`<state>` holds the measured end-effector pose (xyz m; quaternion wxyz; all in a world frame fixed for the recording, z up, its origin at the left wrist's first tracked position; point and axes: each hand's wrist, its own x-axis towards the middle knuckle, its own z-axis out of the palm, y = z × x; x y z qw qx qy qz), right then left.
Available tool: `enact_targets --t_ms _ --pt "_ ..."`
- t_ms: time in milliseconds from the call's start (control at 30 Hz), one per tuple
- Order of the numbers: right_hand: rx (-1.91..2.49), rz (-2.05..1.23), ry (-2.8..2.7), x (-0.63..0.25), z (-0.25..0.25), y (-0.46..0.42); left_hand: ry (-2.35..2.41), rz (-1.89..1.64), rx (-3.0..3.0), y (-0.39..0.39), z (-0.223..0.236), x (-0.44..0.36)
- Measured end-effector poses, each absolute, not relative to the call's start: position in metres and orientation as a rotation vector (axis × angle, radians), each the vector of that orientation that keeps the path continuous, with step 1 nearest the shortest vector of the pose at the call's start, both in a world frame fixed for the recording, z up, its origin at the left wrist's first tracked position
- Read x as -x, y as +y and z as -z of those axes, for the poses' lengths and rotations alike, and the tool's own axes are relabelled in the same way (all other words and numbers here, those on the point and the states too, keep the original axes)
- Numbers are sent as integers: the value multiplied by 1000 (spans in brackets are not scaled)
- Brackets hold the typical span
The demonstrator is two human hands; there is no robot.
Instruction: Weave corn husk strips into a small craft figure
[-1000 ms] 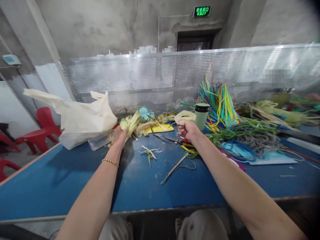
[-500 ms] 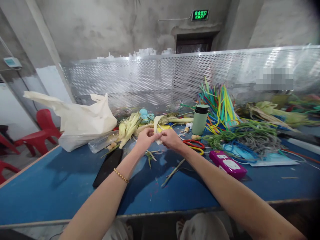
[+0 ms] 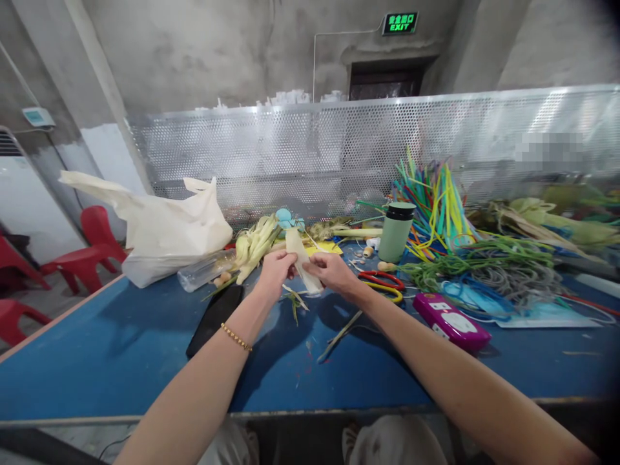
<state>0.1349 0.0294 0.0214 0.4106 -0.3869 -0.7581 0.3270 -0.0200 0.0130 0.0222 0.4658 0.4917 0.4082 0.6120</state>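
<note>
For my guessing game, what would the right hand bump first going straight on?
The right hand would meet the pale strip it holds; beyond, perhaps the left hand, though depth is unclear.

Blue table — black phone, green-bodied cup, purple case on top.

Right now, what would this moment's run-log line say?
left hand: holds pale flat husk strip | right hand: on same strip | behind right hand: green cylindrical black-rimmed container, upright

Two hands, one held strip
</note>
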Motion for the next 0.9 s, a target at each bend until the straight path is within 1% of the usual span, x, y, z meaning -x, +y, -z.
enact_targets --t_ms 100,267,400,667,900 --pt "912 -796 -1809 -136 -28 27 993 -1432 -1249 10 -21 14" --pt "952 -961 -1744 -134 -28 24 1006 -1470 -1196 6 -25 15" --pt "895 -1077 -1768 -133 -24 25 1038 -1514 -1191 7 -27 20" --pt "908 -1003 -1696 -134 -33 21 1082 -1497 -1350 5 -25 15" --pt "892 -1045 -1634 -137 -34 23 1025 -1442 -1336 1 -26 13"
